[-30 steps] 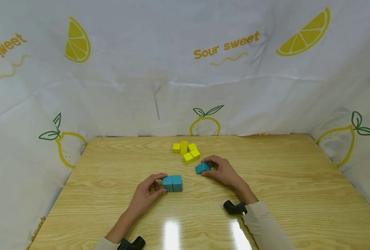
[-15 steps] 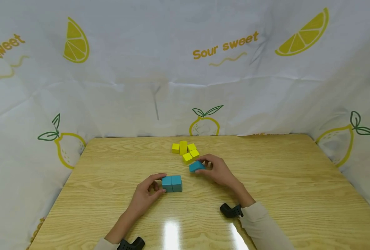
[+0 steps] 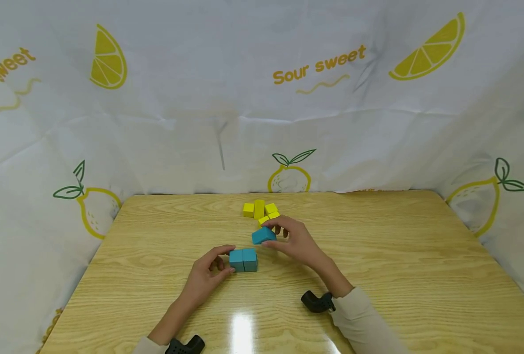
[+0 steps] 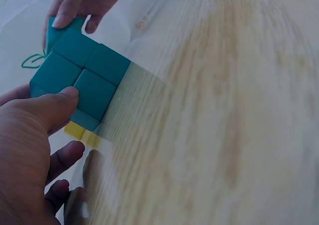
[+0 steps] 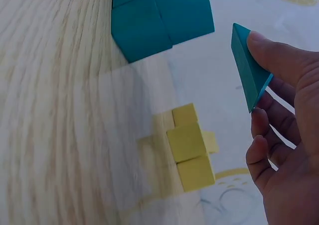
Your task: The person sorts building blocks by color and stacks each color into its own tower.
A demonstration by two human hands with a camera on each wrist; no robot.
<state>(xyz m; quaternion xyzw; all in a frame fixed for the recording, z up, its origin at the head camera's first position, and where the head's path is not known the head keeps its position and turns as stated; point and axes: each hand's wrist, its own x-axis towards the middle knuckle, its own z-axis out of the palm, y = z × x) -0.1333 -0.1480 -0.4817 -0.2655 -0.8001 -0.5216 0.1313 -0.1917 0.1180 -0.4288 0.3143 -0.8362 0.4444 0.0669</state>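
Observation:
In the head view, blue cubes [image 3: 243, 260] stand stacked on the table, two wide; the left wrist view shows them two high as well. My left hand [image 3: 205, 276] grips this stack at its left side, thumb [image 4: 65, 98] across the near face. A blue triangular block [image 3: 262, 236] is pinched between thumb and fingers of my right hand [image 3: 298, 242], raised just behind and above the stack's right part. In the right wrist view the triangular block [image 5: 246, 68] is apart from the cubes [image 5: 164, 21], its long flat side facing them.
Several yellow blocks [image 3: 259, 209] are grouped behind the stack near the table's back edge, partly covered by my right hand. The wooden table [image 3: 399, 255] ends at a white curtain [image 3: 191, 98] with lemon prints.
My right hand has carried the triangular block leftward, from right of the stack to behind and above it. My left hand and the stacked cubes have stayed in place.

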